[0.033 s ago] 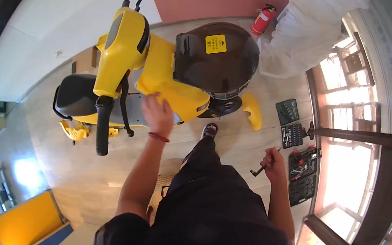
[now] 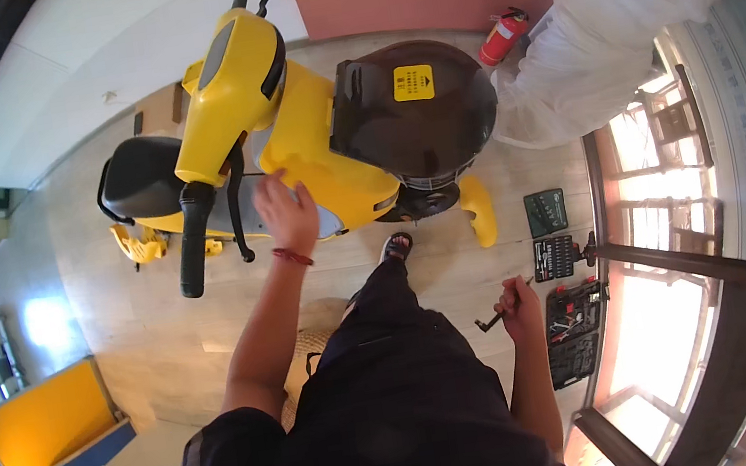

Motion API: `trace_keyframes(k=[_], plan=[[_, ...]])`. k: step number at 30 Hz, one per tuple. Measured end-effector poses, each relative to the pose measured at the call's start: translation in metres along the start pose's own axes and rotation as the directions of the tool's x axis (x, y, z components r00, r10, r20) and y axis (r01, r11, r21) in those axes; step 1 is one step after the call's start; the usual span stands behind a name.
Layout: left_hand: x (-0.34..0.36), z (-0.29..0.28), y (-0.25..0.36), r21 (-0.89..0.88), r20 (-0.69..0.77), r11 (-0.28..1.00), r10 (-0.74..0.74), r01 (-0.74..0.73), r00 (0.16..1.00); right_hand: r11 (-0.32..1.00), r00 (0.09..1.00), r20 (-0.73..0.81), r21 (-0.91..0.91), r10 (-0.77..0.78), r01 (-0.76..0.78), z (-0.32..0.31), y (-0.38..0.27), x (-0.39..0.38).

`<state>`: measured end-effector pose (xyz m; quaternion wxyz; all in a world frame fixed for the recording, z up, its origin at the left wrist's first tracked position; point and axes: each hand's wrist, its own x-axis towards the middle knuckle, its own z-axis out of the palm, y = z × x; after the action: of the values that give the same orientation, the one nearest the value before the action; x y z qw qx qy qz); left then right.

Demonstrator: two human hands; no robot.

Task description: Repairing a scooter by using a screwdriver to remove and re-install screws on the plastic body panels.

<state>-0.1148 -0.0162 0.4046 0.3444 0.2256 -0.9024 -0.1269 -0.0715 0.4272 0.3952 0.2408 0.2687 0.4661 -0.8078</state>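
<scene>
A yellow scooter (image 2: 308, 109) stands before me, with a black seat (image 2: 143, 177) at the left and a dark round-ended cover (image 2: 418, 112) at its front. My left hand (image 2: 287, 214) is over the footboard beside the yellow body panel, fingers apart and holding nothing. Whether its fingertips touch the panel I cannot tell. Low on the right, my right hand (image 2: 521, 307) is closed around a dark rod-shaped tool with a bent end (image 2: 489, 323). The tool's bent end sticks out to the left of the fist; its exact kind is unclear.
Open tool cases (image 2: 569, 325) and a socket set (image 2: 558, 257) lie on the floor at right. A loose yellow panel (image 2: 479, 210) lies by the front wheel, more yellow parts (image 2: 141, 245) near the seat. A fire extinguisher (image 2: 504, 35) stands by the wall beside white sheeting (image 2: 595, 49).
My left hand has shifted slightly to the left over the footboard. My right hand keeps its hold on the tool, nearly unmoved.
</scene>
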Motion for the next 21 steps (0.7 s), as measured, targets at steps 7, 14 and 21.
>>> trace_keyframes(k=[7, 14, 21], plan=[[0.053, 0.001, -0.036, -0.097, 0.279, 0.979, -0.148, 0.181, 0.949, 0.983, 0.994, 0.092, -0.180, 0.055, -0.037, 0.045, -0.032, 0.054], [0.078, 0.017, -0.051, -0.064, 0.293, 0.995, -0.056, 0.078, 0.955, 0.960, 0.976, 0.151, -0.257, 0.155, -0.112, 0.037, -0.041, 0.080], [0.076, 0.027, -0.051, 0.008, 0.233, 0.987, -0.159, 0.162, 0.959, 0.894, 0.982, 0.101, -0.437, 0.161, -0.102, -0.001, -0.101, 0.098]])
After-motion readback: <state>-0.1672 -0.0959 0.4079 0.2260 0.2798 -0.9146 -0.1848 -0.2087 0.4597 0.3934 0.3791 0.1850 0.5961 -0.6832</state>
